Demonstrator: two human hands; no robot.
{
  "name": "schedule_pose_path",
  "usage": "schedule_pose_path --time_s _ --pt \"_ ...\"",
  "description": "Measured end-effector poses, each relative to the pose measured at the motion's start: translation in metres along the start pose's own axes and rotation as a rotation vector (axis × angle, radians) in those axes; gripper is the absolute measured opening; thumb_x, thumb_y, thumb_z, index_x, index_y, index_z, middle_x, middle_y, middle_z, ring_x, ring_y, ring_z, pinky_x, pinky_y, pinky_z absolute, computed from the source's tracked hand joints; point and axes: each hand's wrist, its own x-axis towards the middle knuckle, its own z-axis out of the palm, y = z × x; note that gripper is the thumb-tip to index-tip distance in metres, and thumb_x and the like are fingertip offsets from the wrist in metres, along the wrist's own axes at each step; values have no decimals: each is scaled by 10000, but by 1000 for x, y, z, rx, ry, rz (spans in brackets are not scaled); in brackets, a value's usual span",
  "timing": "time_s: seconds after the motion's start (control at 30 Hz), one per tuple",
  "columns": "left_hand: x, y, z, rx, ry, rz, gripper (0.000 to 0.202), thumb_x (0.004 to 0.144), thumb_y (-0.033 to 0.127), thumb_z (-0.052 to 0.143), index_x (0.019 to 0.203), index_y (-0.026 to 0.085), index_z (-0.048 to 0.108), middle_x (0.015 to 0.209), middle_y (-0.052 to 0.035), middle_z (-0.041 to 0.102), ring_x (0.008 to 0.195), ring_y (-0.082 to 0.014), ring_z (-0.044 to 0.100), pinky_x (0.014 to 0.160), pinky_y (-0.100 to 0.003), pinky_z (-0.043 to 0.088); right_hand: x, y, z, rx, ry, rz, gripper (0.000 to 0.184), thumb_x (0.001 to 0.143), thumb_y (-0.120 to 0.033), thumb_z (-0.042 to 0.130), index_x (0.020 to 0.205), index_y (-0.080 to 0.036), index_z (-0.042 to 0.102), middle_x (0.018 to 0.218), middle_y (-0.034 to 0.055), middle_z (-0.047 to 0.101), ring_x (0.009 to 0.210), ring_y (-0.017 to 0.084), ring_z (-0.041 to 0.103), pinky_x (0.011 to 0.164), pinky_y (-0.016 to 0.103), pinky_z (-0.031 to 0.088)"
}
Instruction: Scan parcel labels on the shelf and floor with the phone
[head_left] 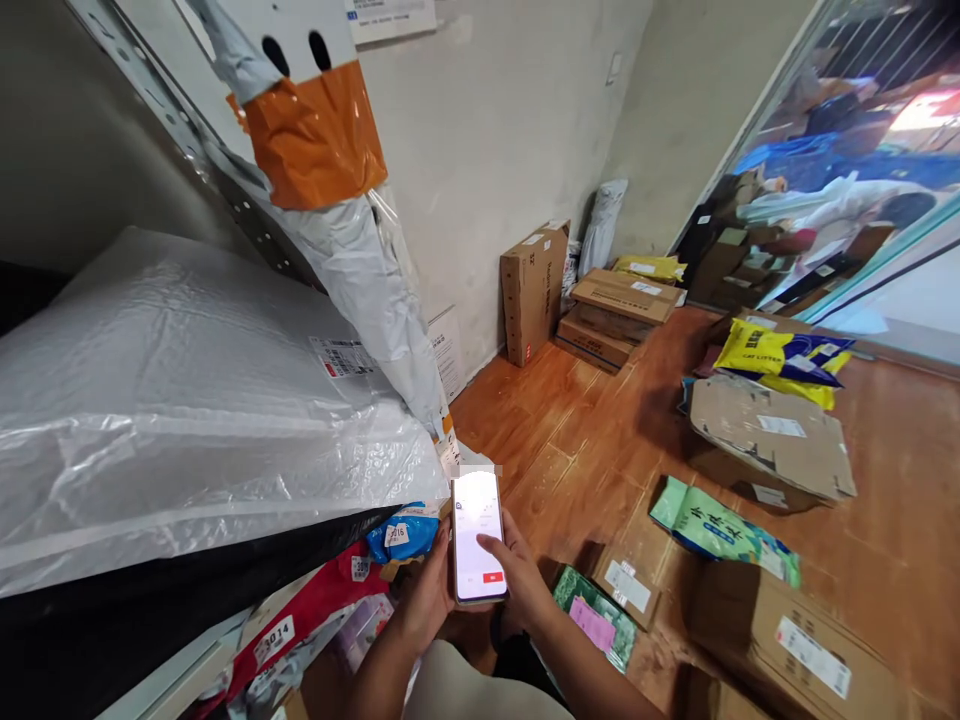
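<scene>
A smartphone (477, 560) with a bright white screen and a small red button near its bottom stands upright between my hands. My left hand (429, 590) is wrapped round its left edge. Along the right edge, my right hand (521, 575) grips it too, with the thumb over the middle of the screen. The fingers behind the phone are hidden. Just left of the phone lies a blue parcel (405, 534) with a number label, and below that a red parcel (307, 618) with number labels.
A large plastic-wrapped package (187, 380) fills the left side. A long white-wrapped parcel with orange tape (315, 135) leans by the wall. On the wooden floor (555, 430) stand cardboard boxes (772, 425), a green pouch (724, 530) and a cat litter bag (780, 355). Glass borders the right.
</scene>
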Motion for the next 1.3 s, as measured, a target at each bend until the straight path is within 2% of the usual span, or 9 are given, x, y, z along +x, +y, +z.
schedule_pose_path --time_s 0.23,0.43,0.6,0.73,0.83,0.93,1.07,1.2,1.3 --pt "5 -5 14 77 -13 -55 928 721 737 500 1457 290 154 1378 -146 468 1131 -342 540 773 -445 519 4 -8 -4 -134 47 -42 411 684 -423 747 1009 -235 579 941 44 690 852 280 627 726 398 475" --pt "-16 -15 10 69 -54 -26 899 743 720 493 1457 274 177 1386 -142 461 1138 -327 537 782 -412 524 -19 2 -3 -188 48 -123 455 643 -370 766 1031 -243 566 999 48 676 937 299 608 783 417 477" --pt "-56 -19 -11 97 -182 -33 803 791 653 492 1441 242 263 1326 -150 523 1093 -326 569 719 -399 547 -62 21 11 -222 -52 -229 568 593 -282 781 1096 -244 522 1062 54 662 1019 304 580 899 455 427" --pt "-107 -24 -35 108 -277 -41 736 810 628 489 1421 255 319 1302 -131 547 1103 -312 563 749 -387 549 -113 51 30 -252 -152 -292 715 507 -172 803 1151 -224 496 1140 74 634 1092 317 547 961 471 383" --pt "-151 -31 -56 114 -322 -59 747 788 619 537 1409 252 347 1275 -129 568 1088 -304 573 760 -372 552 -155 81 48 -245 -151 -313 742 497 -122 788 1162 -236 482 1151 62 629 1102 301 539 985 463 363" --pt "-187 -41 -76 121 -326 -101 733 806 602 522 1409 225 346 1244 -141 586 1051 -298 592 704 -359 567 -191 109 66 -187 -92 -305 746 499 -159 782 1175 -239 474 1139 62 639 1076 303 555 941 444 398" --pt "-216 -59 -94 184 -329 -146 714 828 608 476 1404 206 346 1258 -163 568 1007 -298 612 603 -324 569 -226 138 82 -72 132 -283 534 610 -236 686 1111 -258 503 1031 32 682 922 276 612 792 400 462" --pt "-233 -78 -97 195 -375 -157 734 817 597 511 1430 269 272 1260 -133 575 1013 -291 614 617 -329 565 -249 153 88 -21 327 -304 435 643 -342 712 1036 -258 544 930 24 706 758 260 630 638 358 472" --pt "-244 -88 -91 197 -404 -186 807 784 592 564 1444 271 227 1242 -125 592 1035 -297 605 688 -362 564 -262 158 89 -15 386 -337 442 635 -410 745 1001 -241 564 936 42 708 802 277 638 643 358 476"
